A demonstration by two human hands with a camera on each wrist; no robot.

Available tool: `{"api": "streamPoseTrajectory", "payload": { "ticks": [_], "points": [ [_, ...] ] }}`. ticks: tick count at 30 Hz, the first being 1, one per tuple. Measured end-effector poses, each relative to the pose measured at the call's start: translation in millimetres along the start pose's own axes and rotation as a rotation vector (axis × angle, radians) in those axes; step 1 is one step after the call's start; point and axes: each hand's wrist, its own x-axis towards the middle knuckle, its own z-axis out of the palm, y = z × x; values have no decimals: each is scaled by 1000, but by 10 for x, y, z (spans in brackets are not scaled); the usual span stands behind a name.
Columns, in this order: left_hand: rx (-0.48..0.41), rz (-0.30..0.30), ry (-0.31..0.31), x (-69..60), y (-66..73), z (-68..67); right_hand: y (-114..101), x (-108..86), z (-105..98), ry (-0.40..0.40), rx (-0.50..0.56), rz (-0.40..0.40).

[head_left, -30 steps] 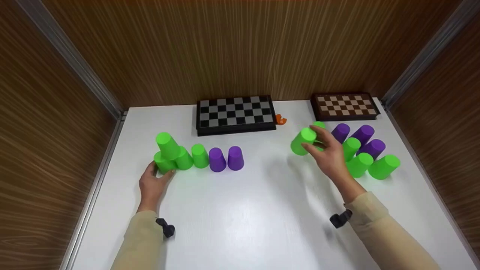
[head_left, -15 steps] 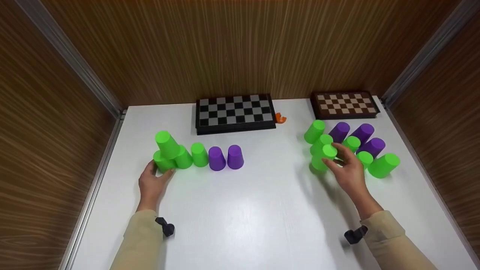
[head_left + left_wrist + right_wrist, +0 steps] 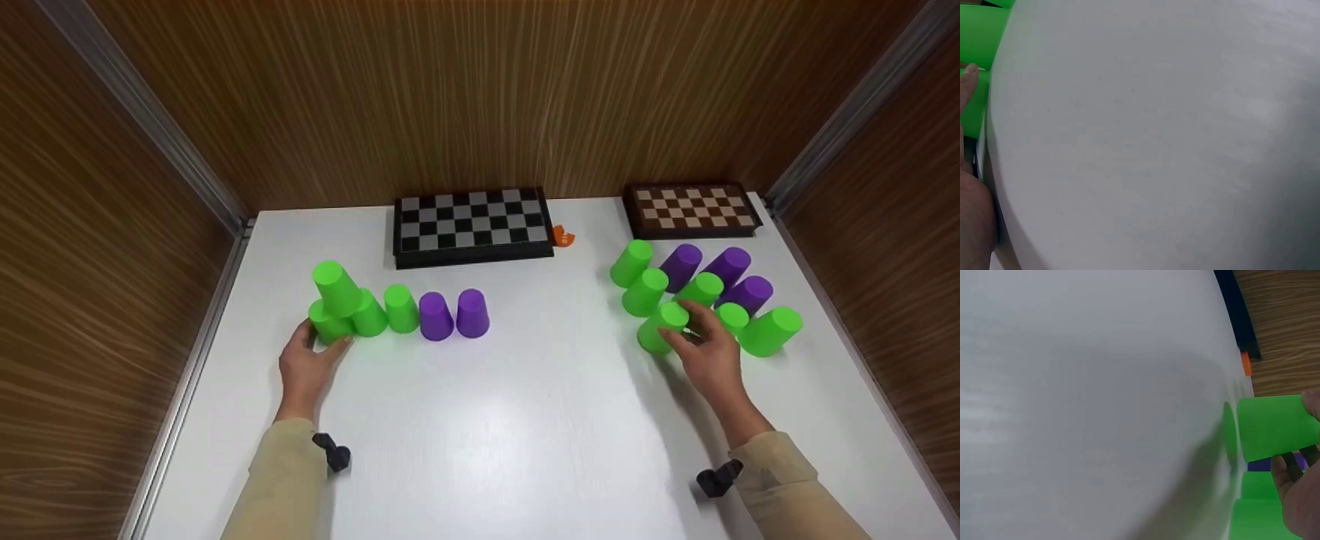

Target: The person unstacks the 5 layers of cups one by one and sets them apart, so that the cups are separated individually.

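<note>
In the head view my left hand (image 3: 309, 371) holds a green cup (image 3: 327, 324) at the left end of a row, thumb and fingers around its sides. Another upside-down green cup (image 3: 337, 289) rests on top of that one and the neighbouring green cup (image 3: 370, 315). My right hand (image 3: 709, 356) grips a green cup (image 3: 661, 330) between thumb and fingers at the front of the right-hand group. The right wrist view shows this cup (image 3: 1275, 427) close to the table, a thin gap beside its rim. Part of the left-held cup (image 3: 974, 104) shows in the left wrist view.
The row continues with a green cup (image 3: 401, 309) and two purple cups (image 3: 436, 318). Several green and purple cups (image 3: 682, 268) stand around my right hand. Behind are a black-and-grey chessboard (image 3: 472, 221), a brown chessboard (image 3: 691, 210) and an orange piece (image 3: 563, 237).
My right hand has carried its green cup rightward and toward the front, from beside the back of the right-hand group to its front. The left hand and its row stay in place.
</note>
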Motion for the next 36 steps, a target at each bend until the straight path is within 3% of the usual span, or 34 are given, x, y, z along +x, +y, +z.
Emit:
{"api": "streamPoseTrajectory", "payload": {
  "ticks": [8, 16, 28, 36],
  "points": [
    [-6, -2, 13, 3, -10, 6, 100, -5, 1, -20, -37, 38],
    [-11, 11, 22, 0, 10, 25, 177, 9, 14, -9, -38, 22],
    [18, 8, 23, -9, 13, 16, 75, -2, -57, -51, -36, -15],
    [10, 11, 24, -11, 26, 22, -139, 95, -146, 10, -27, -75]
  ]
}}
